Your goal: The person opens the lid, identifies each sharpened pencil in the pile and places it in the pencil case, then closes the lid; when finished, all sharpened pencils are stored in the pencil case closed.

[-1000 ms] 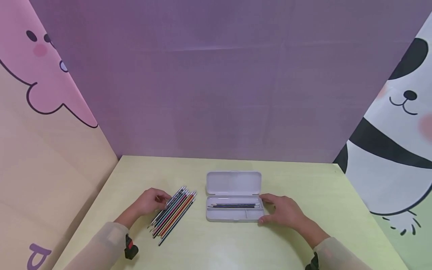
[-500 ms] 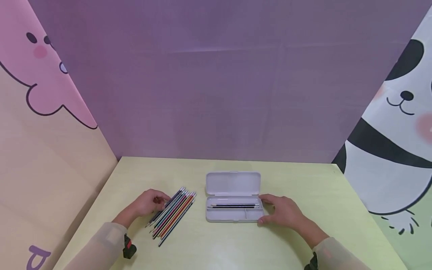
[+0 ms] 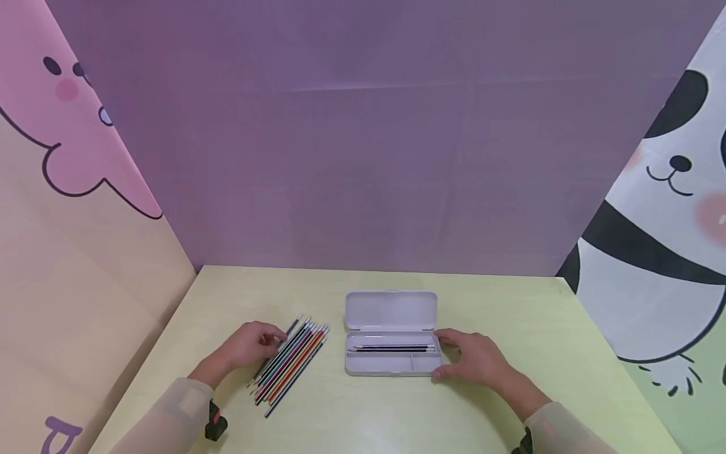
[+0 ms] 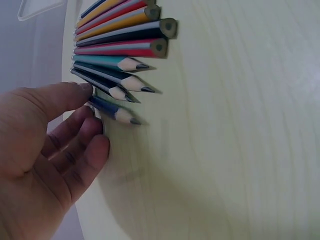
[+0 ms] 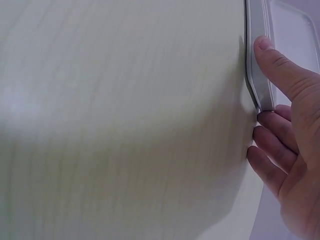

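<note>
My left hand (image 3: 249, 344) pinches a dark blue pencil (image 4: 112, 109) at the left edge of a row of pencils (image 3: 293, 366). In the left wrist view the thumb and fingers close around its far part, while its sharpened tip points away. The row is of several colours, some pencils sharpened and some with flat ends. To its right lies a white pencil case (image 3: 391, 310) with its lid up. A few dark pencils (image 3: 394, 348) lie in its rear compartment. My right hand (image 3: 479, 358) grips the case's right end, its thumb on the near corner (image 5: 257, 75).
The case's front part has a small divider (image 3: 412, 361). A pale wooden table (image 3: 351, 416) carries everything, backed by a purple wall (image 3: 363, 157). Cartoon-printed panels (image 3: 669, 252) stand at both sides.
The dark blue pencil in my left hand has separated slightly from the row, its far end now standing apart to the left. My right hand keeps its grip on the case.
</note>
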{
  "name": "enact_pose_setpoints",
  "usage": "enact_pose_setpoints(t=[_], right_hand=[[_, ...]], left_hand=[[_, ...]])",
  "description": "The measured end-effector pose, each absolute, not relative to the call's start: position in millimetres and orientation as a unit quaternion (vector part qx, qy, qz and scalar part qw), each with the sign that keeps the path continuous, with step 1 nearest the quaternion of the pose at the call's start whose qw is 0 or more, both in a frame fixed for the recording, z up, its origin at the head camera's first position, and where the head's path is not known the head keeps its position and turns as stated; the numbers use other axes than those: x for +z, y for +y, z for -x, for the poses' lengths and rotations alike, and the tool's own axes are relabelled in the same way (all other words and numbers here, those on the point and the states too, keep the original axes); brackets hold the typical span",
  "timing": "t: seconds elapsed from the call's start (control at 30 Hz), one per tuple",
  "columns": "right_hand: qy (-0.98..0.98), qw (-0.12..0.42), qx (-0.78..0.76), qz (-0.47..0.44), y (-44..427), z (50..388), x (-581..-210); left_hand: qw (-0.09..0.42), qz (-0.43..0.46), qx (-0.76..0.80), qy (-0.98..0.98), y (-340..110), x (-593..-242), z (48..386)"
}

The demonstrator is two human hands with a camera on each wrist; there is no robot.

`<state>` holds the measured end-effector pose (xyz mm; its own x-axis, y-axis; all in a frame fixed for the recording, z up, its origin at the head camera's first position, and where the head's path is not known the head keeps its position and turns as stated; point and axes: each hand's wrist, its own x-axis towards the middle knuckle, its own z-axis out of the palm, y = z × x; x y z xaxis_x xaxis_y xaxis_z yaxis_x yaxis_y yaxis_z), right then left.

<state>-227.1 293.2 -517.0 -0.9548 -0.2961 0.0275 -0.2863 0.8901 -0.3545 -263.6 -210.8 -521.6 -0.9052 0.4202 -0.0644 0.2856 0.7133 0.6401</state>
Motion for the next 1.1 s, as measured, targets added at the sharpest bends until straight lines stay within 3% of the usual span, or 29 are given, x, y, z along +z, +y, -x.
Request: enact_pose_setpoints(t=[0.53,1.1], right_hand=[[0.974,0.006,-0.177,0.143,291.3,224.0,-518.6],[0.973,0.002,-0.185,0.140,291.0,224.8,-520.0]], left_hand=[[0.091,-0.140,0.307,0.937,-200.1,-514.8,258.7],[0.054,-0.148,0.307,0.939,-203.0,-502.2,265.9]])
